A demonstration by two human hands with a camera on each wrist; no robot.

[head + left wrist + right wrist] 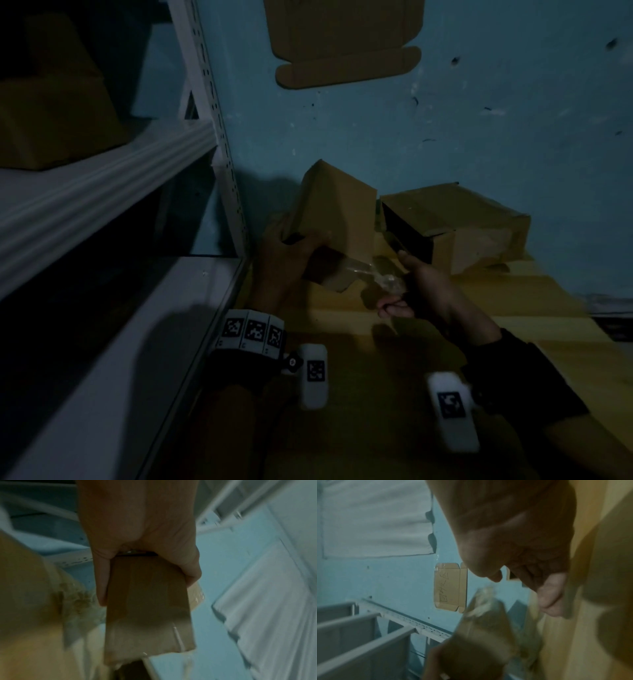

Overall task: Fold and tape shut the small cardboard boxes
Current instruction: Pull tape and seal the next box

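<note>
- A small cardboard box point(337, 219), folded into shape, is held tilted above the yellowish work surface point(445, 308) at centre frame, raised clear, it seems, so that tape can go round its lower end.
- The left hand point(286, 260) grips the box from about eight o'clock; in the left-wrist view its fingers point(101, 577) and thumb curl round the box's narrow end, steadying it against any pull from the tape.
- A strip of clear tape point(368, 270) runs from the box's lower flap toward four o'clock, glinting and crumpled in the dim light.
- The right hand point(421, 284) sits at four o'clock of the box, fingers curled and pinching the tape's far end; what else it may hold is hard to tell in the gloom.
- The tape is not yet pressed flat, so the sealing looks under way rather than done.
- At two o'clock of the held box, a second box point(455, 226) rests on the surface against the blue wall point(479, 120), one side gaping dark; it appears to await closing.
- At twelve o'clock, a flat unfolded carton point(342, 41) is fixed to the wall.
- At nine to ten o'clock stands white metal shelving point(102, 195), with larger cartons point(54, 113) on its upper shelf.
</note>
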